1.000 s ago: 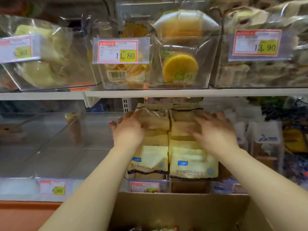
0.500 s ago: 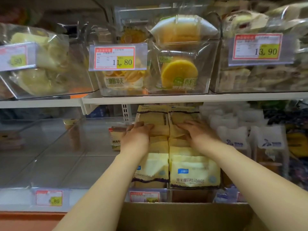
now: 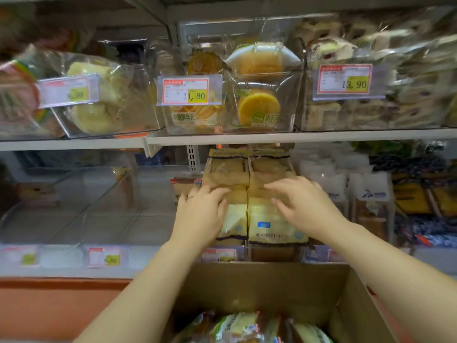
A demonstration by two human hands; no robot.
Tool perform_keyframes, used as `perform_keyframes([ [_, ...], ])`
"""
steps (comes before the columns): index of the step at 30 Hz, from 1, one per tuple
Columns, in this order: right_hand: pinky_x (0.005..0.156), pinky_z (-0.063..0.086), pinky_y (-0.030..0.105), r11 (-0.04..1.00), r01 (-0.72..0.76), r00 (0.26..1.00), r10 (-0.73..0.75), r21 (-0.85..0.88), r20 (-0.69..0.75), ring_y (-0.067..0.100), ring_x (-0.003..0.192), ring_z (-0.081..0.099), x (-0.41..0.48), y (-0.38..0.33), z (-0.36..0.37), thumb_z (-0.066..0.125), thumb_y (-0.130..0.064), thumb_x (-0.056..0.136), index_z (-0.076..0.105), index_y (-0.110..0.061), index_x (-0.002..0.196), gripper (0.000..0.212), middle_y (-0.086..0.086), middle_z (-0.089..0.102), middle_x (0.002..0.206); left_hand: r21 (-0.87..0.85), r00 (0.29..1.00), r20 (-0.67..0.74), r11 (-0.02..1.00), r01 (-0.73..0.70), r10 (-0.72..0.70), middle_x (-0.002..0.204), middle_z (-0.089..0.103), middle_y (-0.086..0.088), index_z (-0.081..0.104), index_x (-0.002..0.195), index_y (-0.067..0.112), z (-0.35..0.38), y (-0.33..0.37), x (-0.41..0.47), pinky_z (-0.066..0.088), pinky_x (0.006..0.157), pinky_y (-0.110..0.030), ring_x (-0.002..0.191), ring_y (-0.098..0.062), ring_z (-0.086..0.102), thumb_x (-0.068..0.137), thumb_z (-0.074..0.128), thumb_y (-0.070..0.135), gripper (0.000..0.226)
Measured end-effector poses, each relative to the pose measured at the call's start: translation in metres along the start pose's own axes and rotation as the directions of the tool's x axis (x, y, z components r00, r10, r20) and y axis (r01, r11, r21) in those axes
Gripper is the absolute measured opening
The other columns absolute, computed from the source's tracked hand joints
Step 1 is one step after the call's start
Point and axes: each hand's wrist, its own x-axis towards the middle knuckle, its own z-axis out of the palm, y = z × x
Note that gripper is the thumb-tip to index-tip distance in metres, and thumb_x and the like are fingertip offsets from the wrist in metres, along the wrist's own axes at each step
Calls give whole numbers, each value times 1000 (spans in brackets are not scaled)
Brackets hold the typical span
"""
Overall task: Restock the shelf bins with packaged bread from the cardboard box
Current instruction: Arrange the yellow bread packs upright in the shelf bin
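Restocking at the lower shelf [image 3: 61, 271]: your left hand [image 3: 200, 214] and right hand [image 3: 306, 206] meet over two rows of cream bread packs [image 3: 272, 226], which stand upright side by side in a clear bin [image 3: 272, 253] beneath the upper shelf [image 3: 247, 138]. The left hand's fingers [image 3: 215, 194] lie fairly straight and close together on the tops of the left row. The right hand's fingers [image 3: 279, 188] are spread apart over the right row and grip nothing; blur hides whether they touch the wrapping. The step in hand looks like squaring up packs already in the bin. To do it well, press lightly with flat fingers so the soft loaves are not crushed. Slide both rows back evenly until they sit against the rearmost packs, and leave the printed faces turned to the aisle above the price tag [image 3: 217, 254]. More wrapped bread [image 3: 247, 328] waits in the open cardboard box [image 3: 259, 276] just below your forearms. The neighbouring bins [image 3: 111, 206] to the left look nearly bare, so much of the restocking appears to remain. When you draw back, keep your wrists low and clear of the upper shelf's edge so the front packs are not knocked over.
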Motion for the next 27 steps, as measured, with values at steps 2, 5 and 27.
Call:
perform_keyframes([
  [2, 110, 29, 36, 999, 43, 999, -43, 5, -16, 10, 125, 44, -26, -12, -1, 48, -31, 96, 54, -33, 130, 34, -14, 56, 129, -26, 1000, -7, 1000, -17, 17, 134, 49, 11, 52, 129, 36, -5, -1, -30, 23, 111, -40, 125, -15, 43, 100, 37, 32, 33],
  [5, 104, 36, 35, 997, 64, 998, -63, 38, -8, 11, 118, 51, -64, -29, -1, 52, -30, 95, 61, -29, 123, 30, -11, 62, 122, -80, 998, 60, 997, -8, 13, 130, 53, 11, 55, 126, 34, -9, -1, -77, 31, 108, -38, 120, -14, 49, 99, 40, 30, 31],
  [27, 90, 42, 31, 992, 123, 355, -11, -35, 935, 25, 109, 55, -177, -48, 112, 53, -43, 92, 52, -18, 127, 43, 5, 59, 120, -11, 846, 532, 999, 45, -32, 135, 46, 9, 47, 134, 33, 25, -61, -167, 44, 98, -38, 121, -14, 49, 95, 51, 26, 40],
])
